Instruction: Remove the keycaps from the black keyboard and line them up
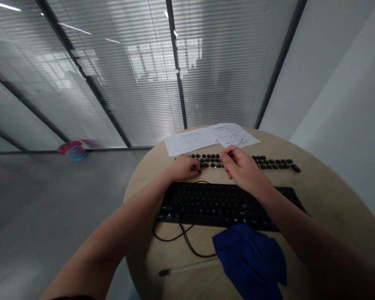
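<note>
Loose black keycaps (273, 166) lie in rows across the round wooden table. At the left end of these rows, my left hand (185, 166) is closed, its fingertips curled down on a dark keycap (193, 168). My right hand (239, 166) is raised over the middle of the rows in a pinch. It holds a small dark tool with thin wire prongs (242, 142) pointing up and away; its exact kind is hard to make out. Nearer to me lies a black keyboard (203, 204), with my right forearm across its right part.
Two printed paper sheets (190, 141) lie behind the keycaps. A bunched blue cloth (250, 260), a looped black cable (190, 246) and a thin stick with a dark tip (165, 273) lie in front. On the floor stands a basket (75, 151) by the glass partition.
</note>
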{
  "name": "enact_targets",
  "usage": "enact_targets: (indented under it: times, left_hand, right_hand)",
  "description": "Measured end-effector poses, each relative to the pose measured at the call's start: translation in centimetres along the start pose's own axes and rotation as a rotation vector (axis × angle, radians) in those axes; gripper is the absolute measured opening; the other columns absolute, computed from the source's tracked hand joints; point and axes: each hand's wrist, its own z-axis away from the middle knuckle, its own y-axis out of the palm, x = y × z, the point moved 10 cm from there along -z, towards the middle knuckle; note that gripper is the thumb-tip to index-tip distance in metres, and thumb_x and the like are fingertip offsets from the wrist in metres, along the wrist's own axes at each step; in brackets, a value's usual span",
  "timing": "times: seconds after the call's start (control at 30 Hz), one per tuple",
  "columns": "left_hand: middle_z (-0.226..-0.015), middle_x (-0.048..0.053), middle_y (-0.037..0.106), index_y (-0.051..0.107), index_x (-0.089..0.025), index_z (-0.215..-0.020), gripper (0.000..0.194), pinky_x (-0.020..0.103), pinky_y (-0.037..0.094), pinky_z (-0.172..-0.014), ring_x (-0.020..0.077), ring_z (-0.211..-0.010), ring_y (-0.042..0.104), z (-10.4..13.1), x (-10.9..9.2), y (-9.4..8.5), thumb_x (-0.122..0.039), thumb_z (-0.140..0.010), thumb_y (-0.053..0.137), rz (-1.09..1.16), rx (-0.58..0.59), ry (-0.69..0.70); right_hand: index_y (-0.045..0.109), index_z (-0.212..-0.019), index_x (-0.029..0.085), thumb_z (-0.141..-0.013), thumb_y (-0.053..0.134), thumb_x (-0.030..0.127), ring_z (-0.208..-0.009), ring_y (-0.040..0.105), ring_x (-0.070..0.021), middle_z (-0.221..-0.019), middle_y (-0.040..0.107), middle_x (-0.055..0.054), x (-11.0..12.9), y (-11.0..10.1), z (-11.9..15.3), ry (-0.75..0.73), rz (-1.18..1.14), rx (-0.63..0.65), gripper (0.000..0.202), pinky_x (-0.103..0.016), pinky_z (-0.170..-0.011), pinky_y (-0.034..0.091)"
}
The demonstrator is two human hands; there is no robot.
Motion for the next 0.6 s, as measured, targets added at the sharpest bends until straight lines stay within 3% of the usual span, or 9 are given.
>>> enact_targets:
  times: [0.1,0.2,0.27,0.4,0.5,0.6]
  left_hand:
    - [-0.084,0.003,0.073,0.076,-0.021,-0.087,0.011,0.030,0.043,-0.076,0.0188,-0.081,0.063,1.0,-0.1,-1.9,-0.023,-0.082,0.066,0.074,-0.065,-0.029]
    - [-0.078,0.001,0.071,0.075,-0.020,-0.089,0.013,0.026,0.040,-0.067,0.0142,-0.070,0.060,2.6,-0.6,-3.4,-0.025,-0.085,0.063,0.202,-0.096,-0.112]
    - [-0.076,0.000,0.071,0.075,-0.020,-0.089,0.014,0.025,0.039,-0.065,0.0128,-0.067,0.059,3.4,-2.0,-2.9,-0.025,-0.085,0.063,0.289,-0.015,-0.086]
    - [-0.076,-0.001,0.072,0.075,-0.019,-0.088,0.014,0.025,0.040,-0.064,0.0128,-0.068,0.061,4.6,-4.8,-0.3,-0.024,-0.083,0.064,0.414,0.193,0.023]
    - [-0.077,0.000,0.072,0.076,-0.019,-0.089,0.015,0.026,0.041,-0.065,0.0132,-0.069,0.062,4.8,-5.1,1.1,-0.022,-0.081,0.064,0.456,0.246,0.043]
    - [-0.076,0.000,0.072,0.077,-0.020,-0.089,0.016,0.026,0.040,-0.065,0.0137,-0.069,0.061,4.5,-5.0,1.4,-0.020,-0.079,0.065,0.449,0.235,0.054]
  right_hand:
    - [0.053,-0.090,0.023,-0.096,0.055,0.053,-0.047,0.046,-0.0118,-0.059,0.050,0.005,-0.4,0.4,0.2,0.039,-0.035,0.036,0.030,-0.026,-0.047,0.036]
    - [0.051,-0.091,0.023,-0.097,0.054,0.051,-0.044,0.046,-0.0103,-0.057,0.050,0.006,-1.2,2.4,0.9,0.092,-0.102,0.168,0.029,-0.025,-0.046,0.036]
    - [0.051,-0.089,0.023,-0.098,0.053,0.050,-0.043,0.046,-0.0093,-0.057,0.050,0.007,-1.6,4.6,1.9,0.116,-0.143,0.300,0.029,-0.024,-0.045,0.035]
    - [0.051,-0.088,0.022,-0.096,0.054,0.050,-0.042,0.046,-0.0082,-0.057,0.050,0.007,-3.2,8.6,4.4,0.189,-0.168,0.495,0.029,-0.022,-0.044,0.035]
    - [0.050,-0.089,0.022,-0.094,0.055,0.051,-0.042,0.046,-0.0083,-0.057,0.050,0.008,-4.7,9.6,5.4,0.258,-0.163,0.476,0.030,-0.021,-0.044,0.035]
    - [0.049,-0.090,0.022,-0.093,0.054,0.052,-0.042,0.045,-0.0088,-0.056,0.049,0.008,-5.6,9.7,5.8,0.301,-0.140,0.441,0.030,-0.021,-0.044,0.035]
